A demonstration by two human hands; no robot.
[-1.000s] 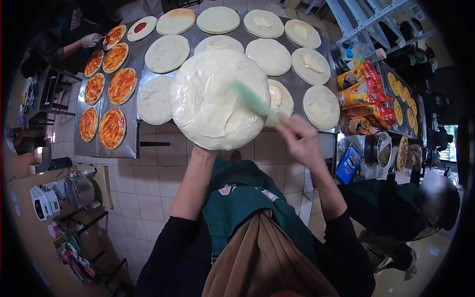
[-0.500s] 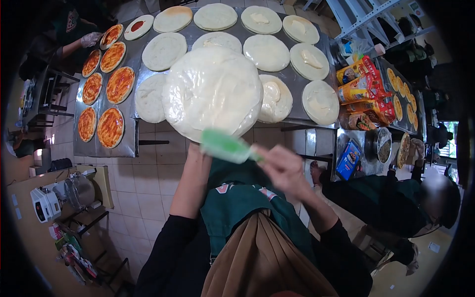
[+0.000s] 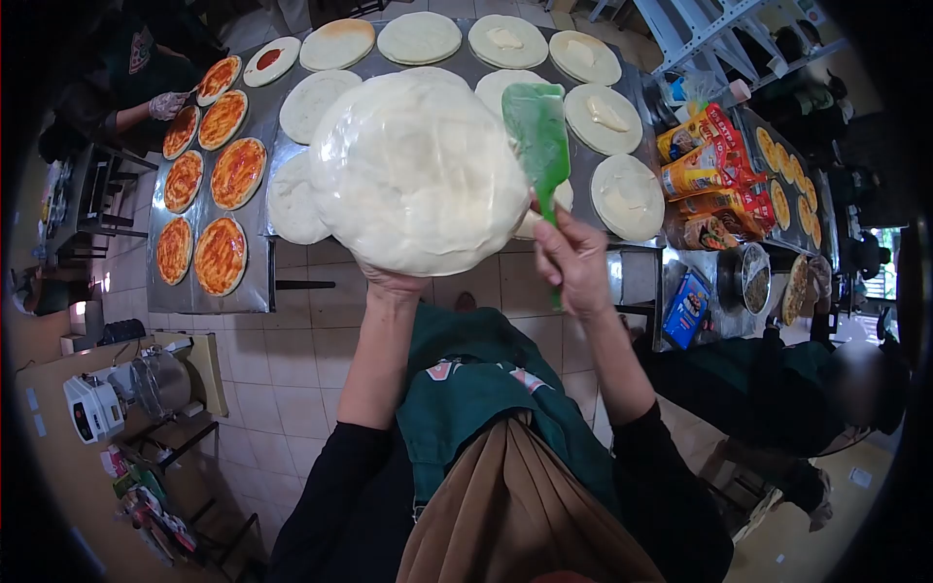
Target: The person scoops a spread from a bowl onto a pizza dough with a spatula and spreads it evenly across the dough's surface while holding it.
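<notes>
A round pizza crust [image 3: 413, 175] with a glossy white spread over its top is held up above the floor in front of the table. My left hand [image 3: 394, 282] supports it from below at the near edge; most of its fingers are hidden underneath. My right hand [image 3: 575, 262] is closed around the handle of a green spatula [image 3: 539, 136]. The blade stands upright at the crust's right edge, overlapping it in view; whether it touches cannot be told. Behind lie more pale crusts, one with a dab of creamy spread [image 3: 607, 115].
Crusts with red sauce [image 3: 238, 173] line the left table, where a co-worker's gloved hand [image 3: 167, 105] reaches in. On the right are orange-red packets [image 3: 709, 146], a blue pack [image 3: 687, 309] and a metal bowl [image 3: 754, 277]. Another person [image 3: 777, 389] stands at right.
The green spatula has swung from the crust's near edge up to its right side, its blade now pointing away from me. The crust has shifted slightly left, and the co-worker's gloved hand has moved nearer.
</notes>
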